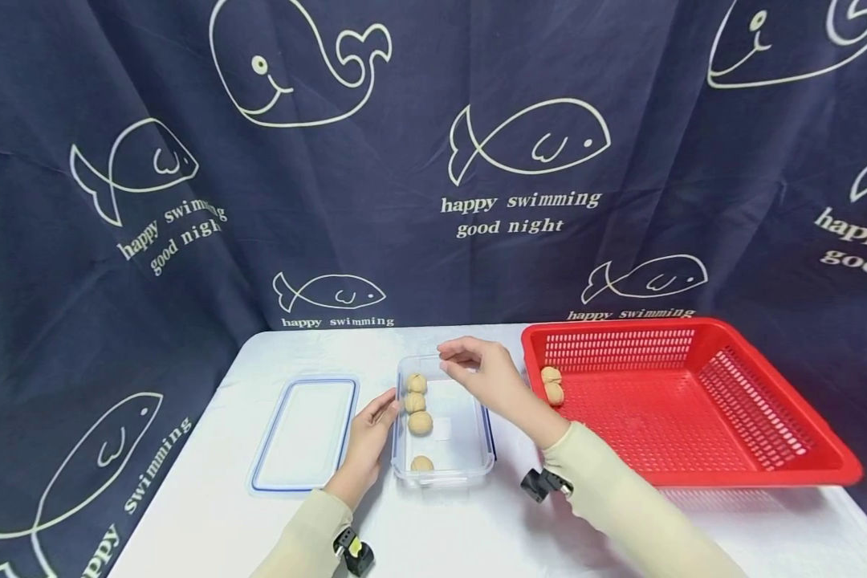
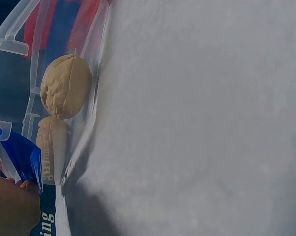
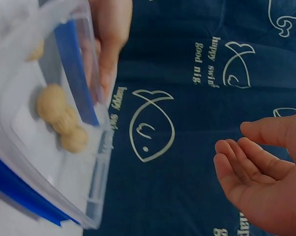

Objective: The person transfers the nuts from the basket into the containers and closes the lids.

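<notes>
I saw the left hand (image 1: 367, 440), fingers mostly straight, against the box (image 1: 457, 475), probably steadying it; the right hand (image 1: 487, 372) hung empty, thumb and fingers apart.

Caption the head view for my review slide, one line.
Left grip beside a box of four walnuts, right grip empty near its far end; lid at left, red basket at right.

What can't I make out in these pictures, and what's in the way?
- Left wrist view: most of the left hand, cut off by the left edge.
- Right wrist view: part of one walnut, behind the clear container's blurred wall.
- Head view: the red basket's near left corner, behind the right sleeve.
- Head view: any print on the pale square, too small.
</notes>
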The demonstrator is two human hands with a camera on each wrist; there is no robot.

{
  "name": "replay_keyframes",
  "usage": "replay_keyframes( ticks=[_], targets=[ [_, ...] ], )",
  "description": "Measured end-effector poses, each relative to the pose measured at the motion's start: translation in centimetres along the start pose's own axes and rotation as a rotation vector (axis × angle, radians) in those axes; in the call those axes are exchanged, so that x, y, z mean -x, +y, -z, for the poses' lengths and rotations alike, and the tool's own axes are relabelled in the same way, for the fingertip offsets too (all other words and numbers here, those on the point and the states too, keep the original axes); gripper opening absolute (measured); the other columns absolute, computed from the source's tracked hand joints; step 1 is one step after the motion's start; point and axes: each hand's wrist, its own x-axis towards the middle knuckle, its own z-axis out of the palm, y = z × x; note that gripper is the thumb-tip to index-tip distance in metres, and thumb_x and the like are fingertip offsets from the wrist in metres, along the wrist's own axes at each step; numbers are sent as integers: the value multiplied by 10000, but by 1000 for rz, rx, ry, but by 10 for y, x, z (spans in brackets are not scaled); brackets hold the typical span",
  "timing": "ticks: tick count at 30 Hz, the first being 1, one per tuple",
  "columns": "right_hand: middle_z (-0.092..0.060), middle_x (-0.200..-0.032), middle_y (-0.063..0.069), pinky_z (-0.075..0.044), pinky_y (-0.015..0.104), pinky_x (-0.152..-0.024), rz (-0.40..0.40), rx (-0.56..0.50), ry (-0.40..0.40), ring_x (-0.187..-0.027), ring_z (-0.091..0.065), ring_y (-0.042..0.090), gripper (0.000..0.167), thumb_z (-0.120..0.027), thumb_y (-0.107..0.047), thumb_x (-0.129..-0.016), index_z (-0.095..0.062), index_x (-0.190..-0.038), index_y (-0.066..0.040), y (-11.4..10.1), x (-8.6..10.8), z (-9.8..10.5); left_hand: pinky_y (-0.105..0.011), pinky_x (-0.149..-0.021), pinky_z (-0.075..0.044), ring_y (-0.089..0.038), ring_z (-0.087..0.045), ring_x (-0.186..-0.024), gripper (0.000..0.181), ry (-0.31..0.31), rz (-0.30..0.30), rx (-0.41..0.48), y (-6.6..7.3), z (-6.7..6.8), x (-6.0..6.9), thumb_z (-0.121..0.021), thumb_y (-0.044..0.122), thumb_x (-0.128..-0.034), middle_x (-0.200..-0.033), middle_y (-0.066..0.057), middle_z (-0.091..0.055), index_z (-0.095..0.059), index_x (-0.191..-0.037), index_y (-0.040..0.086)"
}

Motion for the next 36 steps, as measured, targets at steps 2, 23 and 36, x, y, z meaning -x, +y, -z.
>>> replay_keyframes(
  ticks=[2, 23, 36],
  targets=[
    [-712, -973, 183, -586, 322, -792, 6, 14, 11, -862, -692, 260, 184, -688, 29, -843, -686, -1026, 45, -2, -3, 8, -406, -1136, -326, -310, -424, -1334, 416, -2, 0, 3, 1, 0, 1, -572, 154, -975, -1402, -182, -499, -514, -1356, -2],
    [-708, -1027, 176, -549, 163, -792, -18, 62, 94, -921, -687, 246, 215, -699, -12, -859, -687, -1070, 27, 23, -14, 72, -399, -1127, -342, -306, -441, -1321, 411, 3, 1, -9, 0, -1, 1, -593, 161, -963, -1383, -173, -522, -536, -1339, 7],
    [-697, -1027, 222, -508, 87, -703, -74, 69, 148, -773, -620, -47, 237, -689, -43, -875, -676, -1095, 43, 69, -10, 104, -382, -1125, -344, -298, -440, -1324, 414, 3, -8, 2, 1, 0, 1, -598, 166, -960, -1384, -170, -522, -538, -1335, 3]
  ],
)
